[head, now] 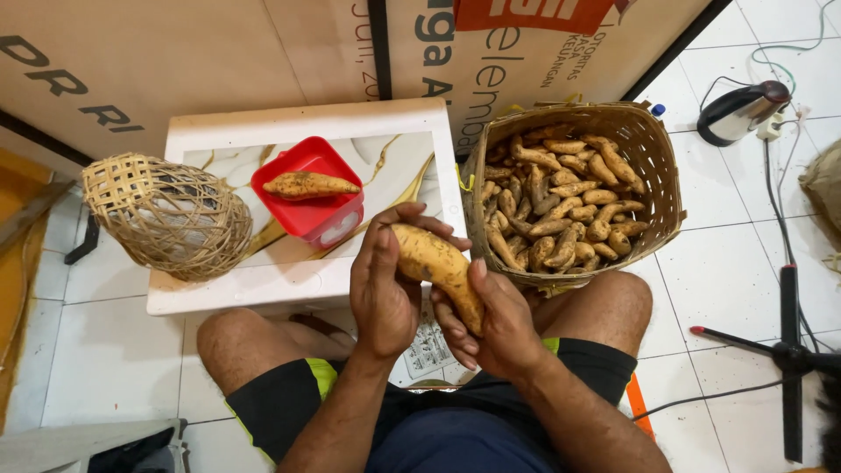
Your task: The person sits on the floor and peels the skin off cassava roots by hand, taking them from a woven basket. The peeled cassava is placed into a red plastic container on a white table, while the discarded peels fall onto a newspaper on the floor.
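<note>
Orange-brown and speckled, a sweet potato (438, 270) sits at the centre of the frame, held between both hands above the person's lap. The left hand (385, 289) wraps its upper end, fingers curled over the top and thumb along the side, so it is closed on the tuber. The right hand (491, 320) cradles the lower end from beneath, its thumb pressed on the skin, also gripping it.

Just above the hands stands a low white desk (236, 293) with a marbled top. On it, centre-left, a red square container (308, 210) carries a second sweet potato (311, 185) lying across its top. At the left edge of the desk a small open-weave bamboo basket (166, 219) lies tipped on its side.

To the right of the desk, touching the person's right knee, a large woven basket (657, 166) is filled with many sweet potatoes (561, 206). In the upper right of the frame an electric kettle (740, 109) rests on the white tiled floor (727, 280).
</note>
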